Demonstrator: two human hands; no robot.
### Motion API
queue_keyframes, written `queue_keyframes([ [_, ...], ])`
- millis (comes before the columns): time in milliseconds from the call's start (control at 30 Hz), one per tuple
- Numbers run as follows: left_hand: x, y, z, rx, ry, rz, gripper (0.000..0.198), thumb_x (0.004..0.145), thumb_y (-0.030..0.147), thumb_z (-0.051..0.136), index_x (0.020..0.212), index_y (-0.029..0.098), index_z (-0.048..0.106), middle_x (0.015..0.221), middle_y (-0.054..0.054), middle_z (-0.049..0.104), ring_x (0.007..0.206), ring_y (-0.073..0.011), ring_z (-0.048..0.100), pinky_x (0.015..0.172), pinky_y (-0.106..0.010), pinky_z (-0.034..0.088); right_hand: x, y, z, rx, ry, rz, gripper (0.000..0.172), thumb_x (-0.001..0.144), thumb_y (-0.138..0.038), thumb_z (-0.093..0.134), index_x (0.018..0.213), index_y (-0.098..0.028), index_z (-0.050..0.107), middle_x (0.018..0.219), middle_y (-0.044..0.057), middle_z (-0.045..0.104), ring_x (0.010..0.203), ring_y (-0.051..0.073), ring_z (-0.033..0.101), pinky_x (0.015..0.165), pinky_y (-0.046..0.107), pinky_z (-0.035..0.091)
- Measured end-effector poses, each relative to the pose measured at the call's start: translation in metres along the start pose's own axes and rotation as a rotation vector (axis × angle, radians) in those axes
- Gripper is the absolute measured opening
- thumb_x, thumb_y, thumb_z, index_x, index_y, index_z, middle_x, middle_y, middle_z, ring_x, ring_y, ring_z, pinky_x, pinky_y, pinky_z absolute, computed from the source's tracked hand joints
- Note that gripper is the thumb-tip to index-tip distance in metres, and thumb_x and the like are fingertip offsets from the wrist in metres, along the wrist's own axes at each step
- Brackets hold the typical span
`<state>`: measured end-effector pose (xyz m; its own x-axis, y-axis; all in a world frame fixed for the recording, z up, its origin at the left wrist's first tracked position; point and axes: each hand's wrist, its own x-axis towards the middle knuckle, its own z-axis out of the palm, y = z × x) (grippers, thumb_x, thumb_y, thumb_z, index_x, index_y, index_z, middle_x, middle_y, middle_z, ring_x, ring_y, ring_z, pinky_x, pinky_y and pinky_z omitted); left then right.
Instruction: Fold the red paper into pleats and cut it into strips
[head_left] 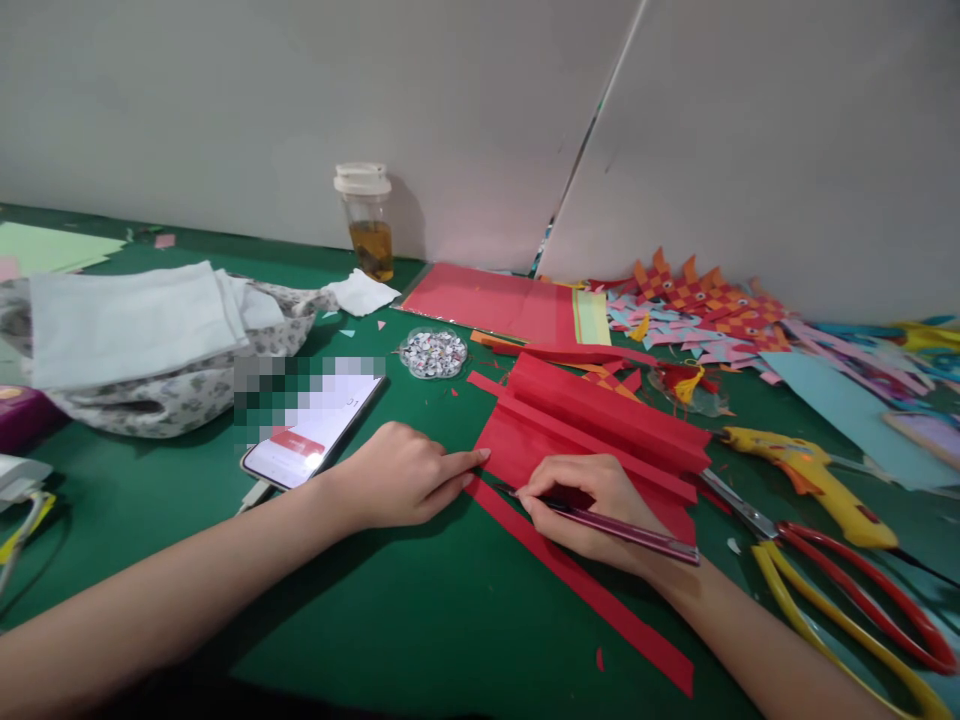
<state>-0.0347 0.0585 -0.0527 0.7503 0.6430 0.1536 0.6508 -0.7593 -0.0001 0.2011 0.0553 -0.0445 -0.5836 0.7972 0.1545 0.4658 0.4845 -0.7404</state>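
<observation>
Folded red paper (600,420) with raised pleats lies on the green table in front of me. My left hand (405,475) presses its stretched index finger on the paper's left edge, the other fingers curled under. In my right hand (592,500) is a slim dark-red pen (630,532), held in a writing grip. The pen's dark tip points left, at the paper's lower edge near my left fingertips; whether it touches cannot be made out. A long red paper strip (592,580) slants from the left fingertips toward the lower right, partly under the right hand.
Scissors (780,530) and a yellow glue gun (810,480) lie at right. Left are a phone (315,430) and a patterned cloth bundle (165,400). Behind stand googly eyes (433,354), packaged red paper (487,300), a drink cup (367,225) and woven paper pieces (690,300).
</observation>
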Motion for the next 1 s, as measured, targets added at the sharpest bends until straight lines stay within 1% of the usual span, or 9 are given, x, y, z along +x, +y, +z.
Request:
queue_keyframes([
  [67,0.000,-0.001,0.000,-0.007,0.011,0.000,0.038,0.093,0.031,0.030,0.122,0.020,0.052,0.060,-0.003,0.065,0.052,-0.0145,0.060,0.046,-0.025,0.035,0.000,0.000,-0.001,0.006,-0.014,-0.005,0.011,0.075,-0.015,0.055,0.068,-0.019,0.061,0.069,0.001,0.065,0.061,0.013,0.059,0.061,0.025,0.045],
  [167,0.000,-0.001,0.000,-0.019,0.012,-0.003,0.038,0.092,0.031,0.031,0.122,0.020,0.052,0.060,-0.002,0.065,0.051,-0.0144,0.059,0.046,-0.025,0.035,0.001,-0.001,-0.001,0.024,-0.006,0.013,0.010,0.075,-0.015,0.055,0.067,-0.020,0.060,0.068,0.000,0.064,0.060,0.013,0.058,0.059,0.024,0.044],
  [233,0.000,0.000,-0.001,-0.028,0.005,-0.005,0.038,0.093,0.031,0.031,0.122,0.020,0.053,0.060,-0.003,0.065,0.051,-0.0149,0.059,0.046,-0.025,0.035,0.002,-0.001,0.002,0.038,0.033,0.045,0.010,0.075,-0.017,0.056,0.067,-0.019,0.060,0.067,0.000,0.064,0.060,0.013,0.058,0.057,0.023,0.044],
  [367,0.000,0.000,0.000,-0.038,0.000,0.001,0.037,0.092,0.028,0.032,0.123,0.020,0.051,0.060,-0.002,0.064,0.052,-0.0150,0.060,0.047,-0.025,0.036,0.006,-0.003,0.009,0.019,0.150,0.131,0.014,0.079,-0.023,0.054,0.067,-0.019,0.061,0.066,0.001,0.063,0.058,0.013,0.056,0.054,0.023,0.042],
  [467,0.000,-0.001,0.001,-0.041,0.011,0.002,0.037,0.092,0.027,0.033,0.123,0.020,0.052,0.058,-0.002,0.063,0.052,-0.0140,0.059,0.047,-0.024,0.036,0.007,-0.004,0.014,-0.007,0.162,0.146,0.014,0.078,-0.022,0.054,0.067,-0.019,0.061,0.064,0.000,0.062,0.056,0.012,0.055,0.051,0.023,0.040],
  [600,0.000,-0.001,0.002,-0.039,0.008,0.001,0.037,0.092,0.028,0.032,0.123,0.020,0.052,0.058,-0.002,0.063,0.052,-0.0138,0.059,0.047,-0.024,0.036,0.005,-0.004,0.015,-0.035,0.169,0.144,0.014,0.077,-0.022,0.055,0.064,-0.019,0.060,0.059,-0.001,0.060,0.052,0.011,0.052,0.048,0.022,0.038],
  [733,-0.001,-0.002,0.002,-0.029,-0.015,-0.009,0.038,0.092,0.028,0.031,0.125,0.021,0.050,0.058,-0.001,0.063,0.053,-0.0149,0.060,0.046,-0.025,0.035,0.005,-0.005,0.015,-0.059,0.176,0.115,0.015,0.077,-0.020,0.054,0.063,-0.019,0.059,0.059,-0.001,0.060,0.051,0.011,0.052,0.048,0.022,0.038],
  [900,-0.001,-0.002,0.002,-0.029,0.017,-0.004,0.038,0.092,0.029,0.031,0.122,0.020,0.053,0.057,-0.001,0.062,0.050,-0.0131,0.058,0.045,-0.024,0.033,0.005,-0.007,0.014,-0.081,0.158,0.061,0.014,0.077,-0.021,0.054,0.064,-0.020,0.057,0.058,-0.001,0.057,0.049,0.010,0.049,0.047,0.022,0.037],
  [1000,-0.001,-0.001,0.003,-0.021,0.029,-0.007,0.037,0.091,0.029,0.033,0.121,0.019,0.054,0.056,-0.001,0.061,0.049,-0.0127,0.057,0.044,-0.024,0.033,0.005,-0.006,0.015,-0.107,0.149,0.011,0.013,0.077,-0.021,0.054,0.065,-0.019,0.057,0.059,0.000,0.057,0.050,0.011,0.049,0.049,0.022,0.038],
])
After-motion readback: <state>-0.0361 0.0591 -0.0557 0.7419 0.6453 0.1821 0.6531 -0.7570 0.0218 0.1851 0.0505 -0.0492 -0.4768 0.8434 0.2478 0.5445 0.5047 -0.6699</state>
